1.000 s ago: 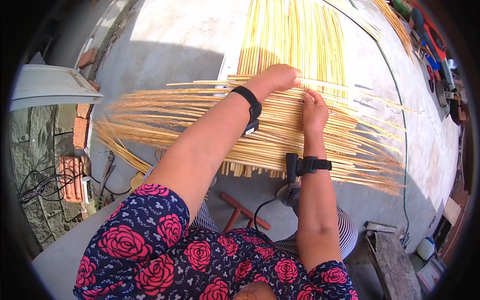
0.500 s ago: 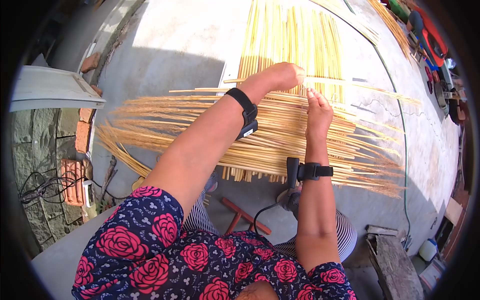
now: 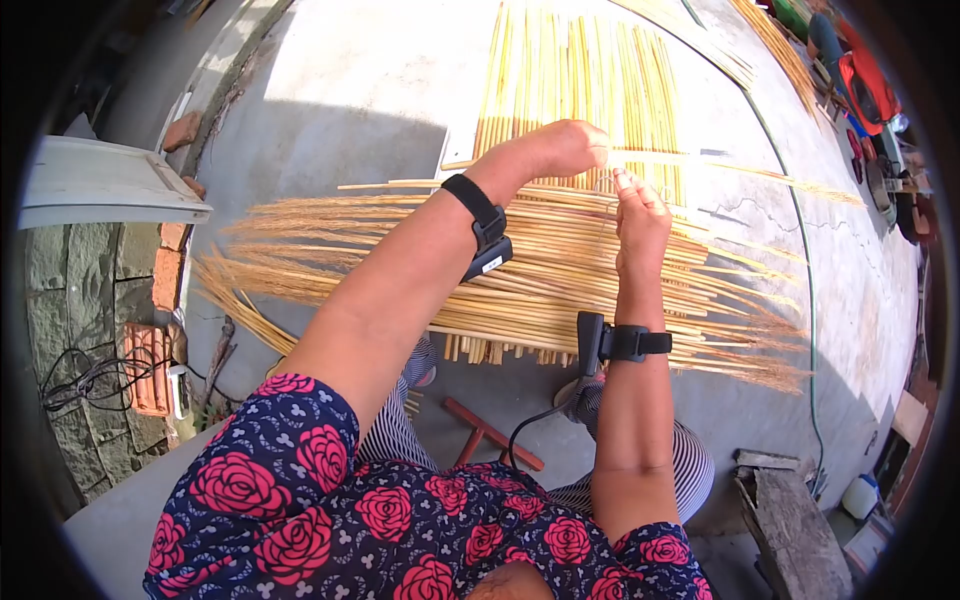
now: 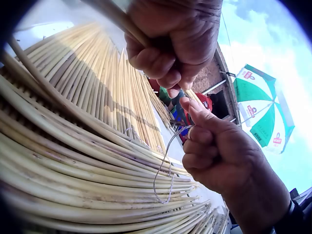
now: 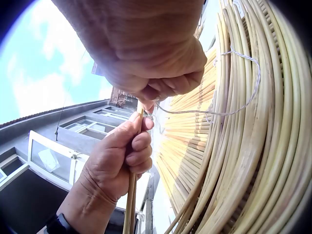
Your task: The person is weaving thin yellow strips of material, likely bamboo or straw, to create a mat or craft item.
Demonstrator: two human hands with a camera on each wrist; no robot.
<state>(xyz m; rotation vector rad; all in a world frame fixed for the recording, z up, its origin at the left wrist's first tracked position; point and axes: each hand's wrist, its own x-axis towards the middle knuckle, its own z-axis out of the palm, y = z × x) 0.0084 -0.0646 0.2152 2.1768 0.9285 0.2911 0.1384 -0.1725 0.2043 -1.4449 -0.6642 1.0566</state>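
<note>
My left hand (image 3: pixel 576 148) grips a pale reed stalk (image 3: pixel 725 161), curled round it in the left wrist view as well. Beside it, my right hand (image 3: pixel 643 222) has curled fingers, with thumb and fingertip meeting at the stalk by the left fingertips. A thin twisted string (image 5: pixel 257 80) runs from the right fingers and loops down to the reeds, also visible as string (image 4: pixel 156 183) in the left wrist view. Below both hands, a dense layer of reeds (image 3: pixel 560 270) lies crosswise with feathery ends to both sides. Whether the right fingers also pinch the stalk is unclear.
Lengthwise reeds (image 3: pixel 580 80) lie on the pale floor beyond the hands. A green hose (image 3: pixel 806 300) runs down the right. Nearer are a reddish T-shaped piece (image 3: pixel 480 428) and a weathered wooden plank (image 3: pixel 795 520). Bricks (image 3: pixel 168 265) and a white panel (image 3: pixel 110 180) stand left.
The left hand and its stalk have shifted slightly up, away from the crosswise reeds. The right hand has moved a little to the right, and its fingers have turned more upward.
</note>
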